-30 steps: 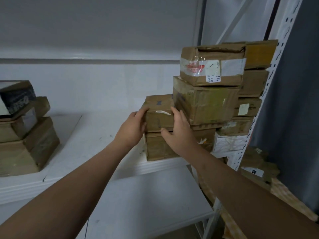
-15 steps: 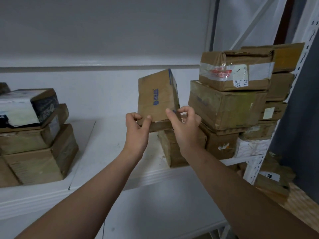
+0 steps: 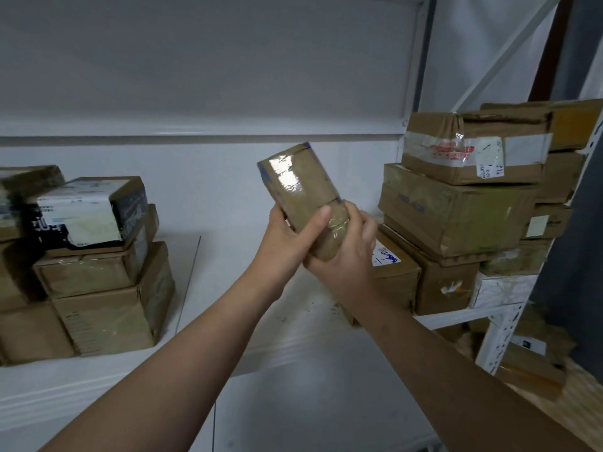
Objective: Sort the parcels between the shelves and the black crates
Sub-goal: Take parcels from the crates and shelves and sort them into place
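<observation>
The taped parcel [image 3: 301, 194] had come off the right-side stack [image 3: 456, 216]; left hand [image 3: 284, 236] and right hand [image 3: 349, 259] both gripped it mid-frame, likely for inspection.

Lower end of held parcel [image 3: 301, 190] was covered by left grip [image 3: 287, 238] and right grip [image 3: 347, 259]; left fingers behind it were unseen. Print on white label [image 3: 489, 158] was too small to read. Left stack [image 3: 98, 272] was blurred, cut by frame's left edge. Marked box [image 3: 391, 265] sat half hidden behind right grip. Lower parcels [image 3: 528, 363] were partly hidden by upright [image 3: 499, 337]. Forearms ran off bottom edge.
</observation>
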